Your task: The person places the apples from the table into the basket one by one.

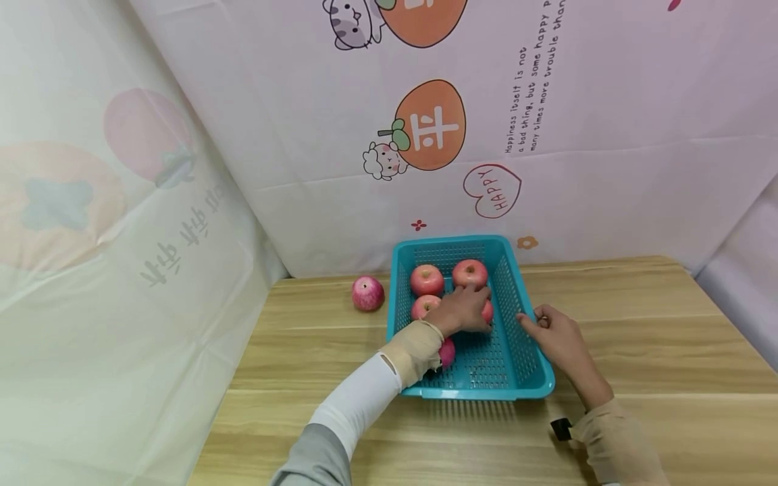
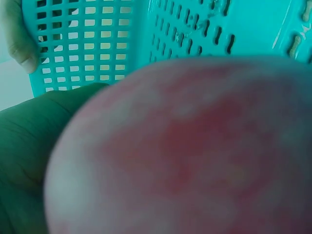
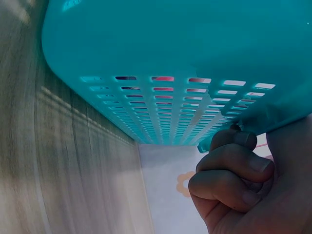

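Note:
A teal slotted basket point(image 1: 521, 307) stands on the wooden table and holds several red apples. Two apples point(image 1: 427, 279) point(image 1: 469, 273) lie at its far end, and a third point(image 1: 422, 305) sits left of my left hand. My left hand point(image 1: 471, 309) reaches into the basket, with its fingers curled over an apple point(image 1: 487, 312) that is mostly hidden. Another apple point(image 1: 448, 352) lies under that wrist. It fills the left wrist view as a blurred apple point(image 2: 185, 151). My right hand point(image 1: 541, 325) grips the basket's right rim point(image 3: 170, 44), fingers point(image 3: 229, 168) curled beneath it.
One more apple point(image 1: 367, 293) sits on the table left of the basket, near the back. Printed pink and pale cloth hangs as walls behind and on the left. The wooden table point(image 1: 656, 337) stretches to the right and toward me.

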Demonstrator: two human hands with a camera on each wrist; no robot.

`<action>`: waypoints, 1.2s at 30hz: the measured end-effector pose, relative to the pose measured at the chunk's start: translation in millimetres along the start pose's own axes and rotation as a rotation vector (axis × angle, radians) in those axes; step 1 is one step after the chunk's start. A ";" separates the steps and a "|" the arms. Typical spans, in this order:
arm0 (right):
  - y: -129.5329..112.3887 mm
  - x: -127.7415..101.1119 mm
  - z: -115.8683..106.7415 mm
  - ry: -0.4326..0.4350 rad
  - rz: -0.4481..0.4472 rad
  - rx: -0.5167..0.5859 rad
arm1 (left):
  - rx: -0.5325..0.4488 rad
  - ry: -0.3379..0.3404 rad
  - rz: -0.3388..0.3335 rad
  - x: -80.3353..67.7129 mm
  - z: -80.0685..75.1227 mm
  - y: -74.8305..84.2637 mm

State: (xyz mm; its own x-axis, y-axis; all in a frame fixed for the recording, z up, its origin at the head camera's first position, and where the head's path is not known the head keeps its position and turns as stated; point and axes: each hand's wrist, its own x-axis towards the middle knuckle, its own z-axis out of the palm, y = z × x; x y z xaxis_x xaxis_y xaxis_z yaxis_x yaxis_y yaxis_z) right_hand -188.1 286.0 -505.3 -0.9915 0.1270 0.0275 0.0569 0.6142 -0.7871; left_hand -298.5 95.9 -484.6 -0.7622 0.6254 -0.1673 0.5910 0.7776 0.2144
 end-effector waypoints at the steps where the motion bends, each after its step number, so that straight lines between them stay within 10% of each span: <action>1: 0.0 0.1 0.0 -0.001 0.001 -0.001 | 0.004 0.000 0.001 0.2 0.4 -0.1; 36: 0.9 1.2 -0.2 0.007 -0.004 0.006 | -0.004 -0.027 -0.004 2.0 -4.8 0.5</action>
State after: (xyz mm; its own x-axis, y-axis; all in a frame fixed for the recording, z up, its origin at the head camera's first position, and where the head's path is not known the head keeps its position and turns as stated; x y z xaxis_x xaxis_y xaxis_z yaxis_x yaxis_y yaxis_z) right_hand -189.2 286.9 -505.8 -0.9909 0.1296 0.0350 0.0519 0.6101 -0.7906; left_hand -300.9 97.2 -480.2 -0.7571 0.6237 -0.1943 0.5868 0.7800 0.2174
